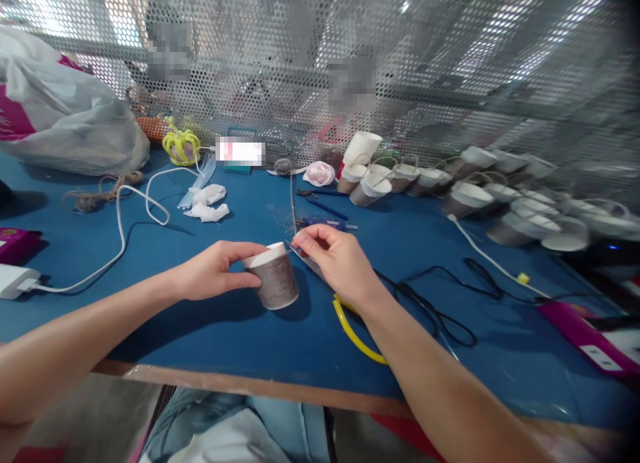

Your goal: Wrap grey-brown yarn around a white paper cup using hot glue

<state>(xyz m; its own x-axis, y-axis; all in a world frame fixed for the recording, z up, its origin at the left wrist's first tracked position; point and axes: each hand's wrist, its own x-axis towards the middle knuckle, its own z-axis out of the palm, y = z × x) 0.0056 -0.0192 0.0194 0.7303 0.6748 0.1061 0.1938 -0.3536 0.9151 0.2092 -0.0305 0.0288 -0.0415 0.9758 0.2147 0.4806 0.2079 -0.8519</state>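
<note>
My left hand is closed on a paper cup, fingers over its white rim and thumb against its side. Grey-brown cord covers the cup's side below the white band, and the cup tilts a little to the right. Just right of the rim, my right hand pinches a thin strand of grey cord. From near those fingertips a cord runs back across the table toward a small grey ball of cord. A blue-handled cutting tool and a dark blue tool lie just beyond my right hand.
Several cord-covered cups with handles stand at right, near stacked white cups. A pink ribbon roll, white scraps and a plastic bag lie further back. Black cable and a yellow curved piece lie right.
</note>
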